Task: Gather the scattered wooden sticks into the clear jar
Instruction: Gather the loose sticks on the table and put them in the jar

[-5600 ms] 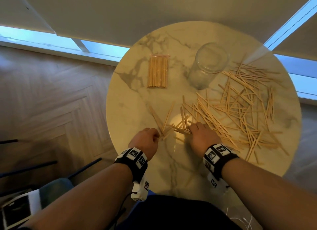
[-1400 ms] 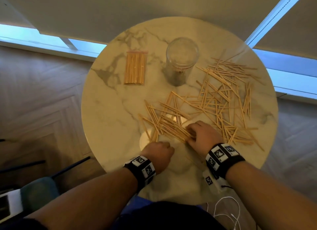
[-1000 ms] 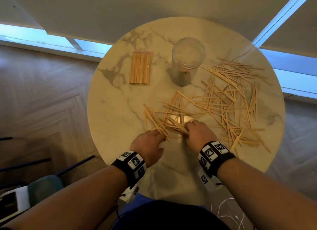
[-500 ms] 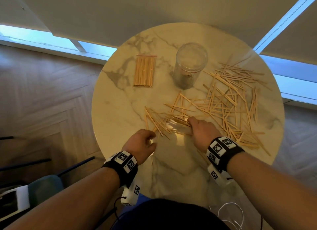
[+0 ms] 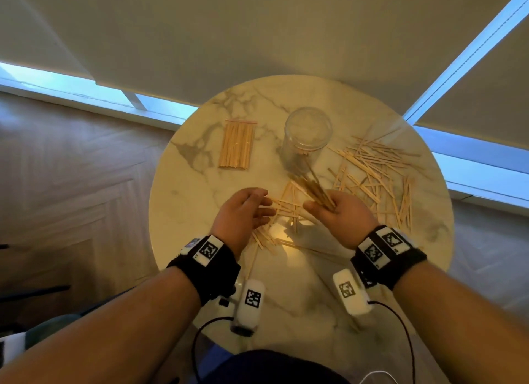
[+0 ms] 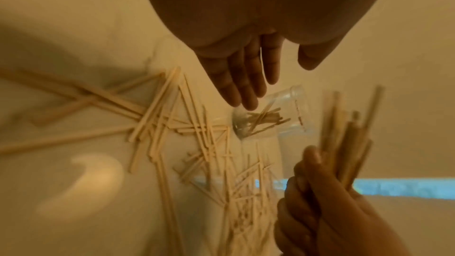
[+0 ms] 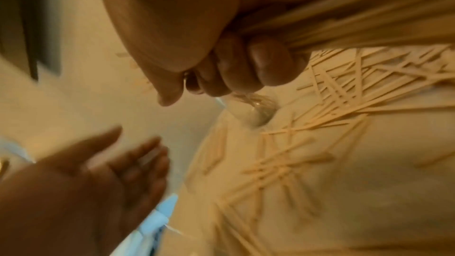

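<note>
A clear jar (image 5: 306,137) stands upright at the back middle of the round marble table (image 5: 194,240), with a few sticks inside (image 6: 265,120). My right hand (image 5: 335,212) is lifted off the table and grips a bundle of wooden sticks (image 5: 310,186) that points toward the jar. The bundle (image 7: 344,24) fills the top of the right wrist view. My left hand (image 5: 246,212) hovers beside it, fingers straight and empty. Scattered sticks (image 5: 378,172) cover the table's right half, and more lie under the hands (image 5: 283,209).
A neat packet of sticks (image 5: 237,144) lies at the back left of the table. Beyond the table edge are wood floor (image 5: 71,183) and a low window strip (image 5: 86,89). A chair (image 5: 43,326) shows at the lower left.
My right hand has lifted from the table with a fistful of sticks. My left hand has let go of the pile and risen with its fingers spread.
</note>
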`<action>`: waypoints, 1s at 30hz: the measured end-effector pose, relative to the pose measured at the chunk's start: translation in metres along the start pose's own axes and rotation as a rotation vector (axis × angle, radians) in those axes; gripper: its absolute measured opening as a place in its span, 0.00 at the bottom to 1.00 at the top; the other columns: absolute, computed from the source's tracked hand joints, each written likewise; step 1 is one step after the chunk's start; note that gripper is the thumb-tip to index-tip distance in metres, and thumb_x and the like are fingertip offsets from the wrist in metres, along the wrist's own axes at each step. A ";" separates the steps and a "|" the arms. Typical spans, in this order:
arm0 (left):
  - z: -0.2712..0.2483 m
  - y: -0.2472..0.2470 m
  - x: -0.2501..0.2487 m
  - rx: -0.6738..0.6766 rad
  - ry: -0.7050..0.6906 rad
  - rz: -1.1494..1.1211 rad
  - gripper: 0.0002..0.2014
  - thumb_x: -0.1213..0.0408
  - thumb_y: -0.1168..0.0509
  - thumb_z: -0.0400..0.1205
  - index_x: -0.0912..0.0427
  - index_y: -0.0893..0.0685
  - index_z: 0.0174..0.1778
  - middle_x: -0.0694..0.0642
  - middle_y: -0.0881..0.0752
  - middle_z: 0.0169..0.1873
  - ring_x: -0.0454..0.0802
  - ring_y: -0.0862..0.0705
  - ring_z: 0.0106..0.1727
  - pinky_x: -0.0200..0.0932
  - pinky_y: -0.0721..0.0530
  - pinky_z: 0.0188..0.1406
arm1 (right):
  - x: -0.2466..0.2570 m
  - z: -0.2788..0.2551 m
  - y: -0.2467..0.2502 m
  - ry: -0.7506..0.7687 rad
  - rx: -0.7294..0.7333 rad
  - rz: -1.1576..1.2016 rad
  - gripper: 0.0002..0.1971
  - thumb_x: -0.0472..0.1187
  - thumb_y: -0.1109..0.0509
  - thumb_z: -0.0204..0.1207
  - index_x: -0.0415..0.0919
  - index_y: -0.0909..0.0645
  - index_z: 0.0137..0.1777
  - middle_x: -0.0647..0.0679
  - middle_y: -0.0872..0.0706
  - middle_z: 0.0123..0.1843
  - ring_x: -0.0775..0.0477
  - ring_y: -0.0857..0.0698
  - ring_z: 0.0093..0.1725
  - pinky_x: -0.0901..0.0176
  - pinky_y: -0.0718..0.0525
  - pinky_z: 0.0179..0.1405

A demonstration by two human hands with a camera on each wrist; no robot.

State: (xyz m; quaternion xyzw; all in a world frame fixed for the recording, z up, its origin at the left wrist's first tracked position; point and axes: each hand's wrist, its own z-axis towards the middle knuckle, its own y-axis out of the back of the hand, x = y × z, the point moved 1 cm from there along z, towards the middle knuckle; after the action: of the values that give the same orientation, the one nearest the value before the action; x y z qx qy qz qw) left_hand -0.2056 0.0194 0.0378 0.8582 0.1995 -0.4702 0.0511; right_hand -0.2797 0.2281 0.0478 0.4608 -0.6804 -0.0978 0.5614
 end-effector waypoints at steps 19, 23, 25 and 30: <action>-0.031 -0.101 -0.058 0.576 0.298 -0.597 0.25 0.59 0.45 0.87 0.67 0.23 0.79 0.72 0.25 0.78 0.66 0.25 0.78 0.57 0.19 0.71 | 0.099 -0.017 0.079 0.547 -0.089 0.778 0.24 0.59 0.23 0.76 0.38 0.18 0.32 0.41 0.16 0.26 0.32 0.17 0.28 0.43 0.17 0.36; -0.033 -0.104 -0.051 0.570 0.276 -0.626 0.25 0.57 0.49 0.89 0.64 0.21 0.77 0.70 0.20 0.75 0.65 0.22 0.78 0.58 0.20 0.74 | 0.089 -0.023 0.074 0.541 -0.087 0.719 0.07 0.41 0.23 0.78 0.37 0.16 0.47 0.36 0.11 0.32 0.34 0.09 0.35 0.41 0.10 0.44; -0.036 -0.104 -0.049 0.551 0.265 -0.622 0.25 0.51 0.50 0.92 0.62 0.22 0.78 0.67 0.19 0.75 0.63 0.20 0.76 0.59 0.20 0.75 | 0.085 -0.023 0.073 0.529 -0.127 0.701 0.07 0.40 0.21 0.76 0.39 0.15 0.46 0.37 0.09 0.36 0.33 0.08 0.39 0.36 0.10 0.47; -0.038 -0.104 -0.049 0.521 0.261 -0.601 0.23 0.58 0.49 0.92 0.65 0.21 0.76 0.69 0.18 0.73 0.64 0.19 0.75 0.59 0.16 0.70 | 0.079 -0.023 0.068 0.511 -0.118 0.728 0.08 0.35 0.23 0.78 0.36 0.20 0.50 0.40 0.12 0.33 0.33 0.11 0.34 0.36 0.12 0.40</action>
State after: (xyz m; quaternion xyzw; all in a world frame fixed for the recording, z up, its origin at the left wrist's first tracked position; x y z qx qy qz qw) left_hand -0.2401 0.1102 0.1096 0.7985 0.3203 -0.3862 -0.3327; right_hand -0.2912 0.2170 0.1534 0.1680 -0.6311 0.1843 0.7345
